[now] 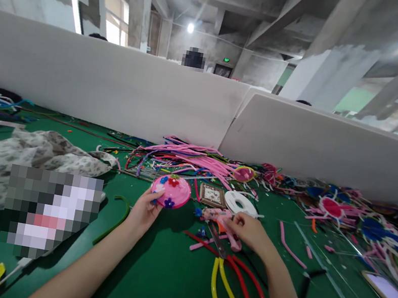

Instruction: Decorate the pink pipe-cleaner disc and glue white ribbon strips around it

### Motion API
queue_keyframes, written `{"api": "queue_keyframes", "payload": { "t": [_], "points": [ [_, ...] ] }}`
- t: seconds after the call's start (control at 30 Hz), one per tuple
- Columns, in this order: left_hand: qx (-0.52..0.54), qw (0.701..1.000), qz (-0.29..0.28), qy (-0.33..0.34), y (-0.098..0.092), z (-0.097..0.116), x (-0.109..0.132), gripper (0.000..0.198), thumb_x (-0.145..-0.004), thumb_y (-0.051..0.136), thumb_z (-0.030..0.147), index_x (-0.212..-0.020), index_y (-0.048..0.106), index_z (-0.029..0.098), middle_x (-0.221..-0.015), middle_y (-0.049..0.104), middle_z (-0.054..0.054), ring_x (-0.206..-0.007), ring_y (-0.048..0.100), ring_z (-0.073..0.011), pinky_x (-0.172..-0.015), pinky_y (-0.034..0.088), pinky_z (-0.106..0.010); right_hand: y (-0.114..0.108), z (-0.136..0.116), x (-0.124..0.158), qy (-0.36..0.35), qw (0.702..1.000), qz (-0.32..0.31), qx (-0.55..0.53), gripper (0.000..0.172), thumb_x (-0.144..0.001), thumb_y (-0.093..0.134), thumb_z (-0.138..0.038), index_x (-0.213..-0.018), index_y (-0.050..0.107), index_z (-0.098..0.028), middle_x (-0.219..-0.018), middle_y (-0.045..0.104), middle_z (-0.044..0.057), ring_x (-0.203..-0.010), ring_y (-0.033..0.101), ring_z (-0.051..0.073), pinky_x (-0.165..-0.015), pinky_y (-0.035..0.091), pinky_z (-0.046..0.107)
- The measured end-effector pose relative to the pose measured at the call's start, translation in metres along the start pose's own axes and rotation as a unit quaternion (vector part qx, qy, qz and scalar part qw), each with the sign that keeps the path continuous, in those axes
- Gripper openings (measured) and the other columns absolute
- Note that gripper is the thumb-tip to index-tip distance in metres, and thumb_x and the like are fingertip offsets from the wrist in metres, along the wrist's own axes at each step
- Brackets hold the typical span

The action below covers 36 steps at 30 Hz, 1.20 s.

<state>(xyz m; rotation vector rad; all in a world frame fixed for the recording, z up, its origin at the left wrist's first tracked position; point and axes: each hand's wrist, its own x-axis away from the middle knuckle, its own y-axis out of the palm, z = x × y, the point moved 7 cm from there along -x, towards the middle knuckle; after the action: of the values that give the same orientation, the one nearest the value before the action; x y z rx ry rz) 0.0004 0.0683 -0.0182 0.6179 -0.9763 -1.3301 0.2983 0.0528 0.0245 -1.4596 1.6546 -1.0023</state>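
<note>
My left hand (147,211) grips the rim of a round pink disc (179,198) between thumb and fingers, lifted a little off the table. Small red and blue flowers decorate the disc's face. Over on the right, my right hand (248,232) has its fingertips pinched at the end of a small pink bundle (220,215); what lies between them is hidden. Just below it rest large scissors (218,268) with one yellow and one red handle loop. Behind the bundle are a white ring-shaped spool (241,204) and a small framed ornament (212,196).
A pile of pink fuzzy stems (193,156) lies at the back against a white partition (147,93). Patterned cloth (48,150) and a blurred-out phone-like object (56,214) are at left. Coloured craft pieces (331,207) and a phone (391,296) are at right on the green table (144,283).
</note>
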Motion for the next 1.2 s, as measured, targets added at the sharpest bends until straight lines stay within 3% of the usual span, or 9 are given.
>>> {"api": "queue_keyframes", "payload": {
  "t": [0.13, 0.27, 0.4, 0.57, 0.7, 0.83, 0.9, 1.2],
  "points": [
    [-0.001, 1.0, -0.001, -0.002, 0.001, -0.001, 0.0, 0.034, -0.075, 0.051, -0.007, -0.1, 0.064, 0.012, -0.068, 0.071, -0.002, -0.054, 0.065, -0.0088, -0.055, 0.054, -0.014, -0.001, 0.001, 0.004, 0.018, 0.998, -0.008, 0.055, 0.042, -0.066, 0.058, -0.062, -0.071, 0.049, -0.021, -0.065, 0.064, 0.003, -0.06, 0.057, 0.017, -0.052, 0.033, 0.025],
    [-0.003, 1.0, 0.0, -0.002, 0.001, -0.001, 0.0, 0.034, -0.075, 0.052, -0.006, -0.099, 0.065, 0.013, -0.067, 0.071, -0.002, -0.053, 0.065, -0.0087, -0.054, 0.054, -0.015, 0.01, -0.007, 0.011, 0.037, 0.995, -0.037, 0.084, 0.051, -0.064, 0.059, -0.066, -0.083, 0.053, -0.02, -0.054, 0.062, 0.001, -0.046, 0.057, 0.017, -0.047, 0.033, 0.025],
    [-0.006, 1.0, 0.002, -0.002, -0.001, -0.002, -0.001, 0.031, -0.073, 0.053, -0.006, -0.095, 0.065, 0.013, -0.069, 0.072, -0.002, -0.055, 0.066, -0.0089, -0.056, 0.054, -0.015, 0.014, -0.02, 0.016, 0.034, 0.992, -0.021, 0.118, 0.041, -0.065, 0.061, -0.06, -0.073, 0.056, -0.02, -0.062, 0.064, 0.004, -0.047, 0.057, 0.017, -0.047, 0.03, 0.026],
    [-0.016, 1.0, 0.006, -0.021, -0.002, -0.005, 0.0, 0.028, -0.071, 0.057, -0.003, -0.091, 0.066, 0.015, -0.07, 0.072, 0.0, -0.055, 0.065, -0.0094, -0.053, 0.054, -0.016, 0.001, -0.035, 0.02, 0.014, 0.989, 0.048, 0.14, 0.03, -0.066, 0.062, -0.05, -0.061, 0.053, -0.022, -0.065, 0.063, 0.005, -0.061, 0.059, 0.021, -0.05, 0.028, 0.027],
    [-0.038, 0.997, 0.023, -0.065, -0.004, -0.011, 0.004, 0.015, -0.072, 0.06, 0.004, -0.083, 0.066, 0.011, -0.066, 0.072, -0.004, -0.055, 0.067, -0.0142, -0.052, 0.055, -0.023, -0.018, -0.044, 0.023, -0.001, 0.984, 0.136, 0.118, 0.023, -0.072, 0.056, -0.046, -0.075, 0.056, -0.023, -0.074, 0.064, 0.002, -0.067, 0.058, 0.02, -0.055, 0.032, 0.027],
    [-0.071, 0.991, 0.024, -0.111, -0.004, -0.019, 0.009, 0.013, -0.07, 0.061, 0.006, -0.081, 0.068, 0.007, -0.07, 0.073, -0.009, -0.057, 0.068, -0.0185, -0.051, 0.055, -0.027, -0.035, -0.054, 0.029, -0.091, 0.955, 0.279, 0.045, 0.027, -0.074, 0.057, -0.046, -0.082, 0.056, -0.021, -0.078, 0.064, 0.004, -0.07, 0.058, 0.019, -0.063, 0.038, 0.028],
    [-0.088, 0.988, 0.023, -0.128, -0.005, -0.023, 0.011, 0.015, -0.068, 0.062, 0.006, -0.081, 0.068, 0.005, -0.07, 0.073, -0.01, -0.056, 0.067, -0.0196, -0.049, 0.054, -0.028, -0.036, -0.056, 0.032, -0.131, 0.938, 0.321, 0.025, 0.027, -0.076, 0.055, -0.045, -0.084, 0.057, -0.019, -0.081, 0.064, 0.006, -0.073, 0.058, 0.02, -0.067, 0.04, 0.029],
    [-0.08, 0.987, 0.005, -0.136, 0.0, -0.027, 0.013, 0.013, -0.067, 0.059, 0.008, -0.075, 0.069, 0.004, -0.068, 0.073, -0.011, -0.06, 0.068, -0.0201, -0.06, 0.055, -0.03, -0.035, -0.063, 0.04, -0.217, 0.903, 0.369, 0.045, 0.025, -0.081, 0.055, -0.038, -0.093, 0.058, -0.016, -0.086, 0.064, 0.009, -0.081, 0.06, 0.022, -0.075, 0.044, 0.031]
  ]
}}
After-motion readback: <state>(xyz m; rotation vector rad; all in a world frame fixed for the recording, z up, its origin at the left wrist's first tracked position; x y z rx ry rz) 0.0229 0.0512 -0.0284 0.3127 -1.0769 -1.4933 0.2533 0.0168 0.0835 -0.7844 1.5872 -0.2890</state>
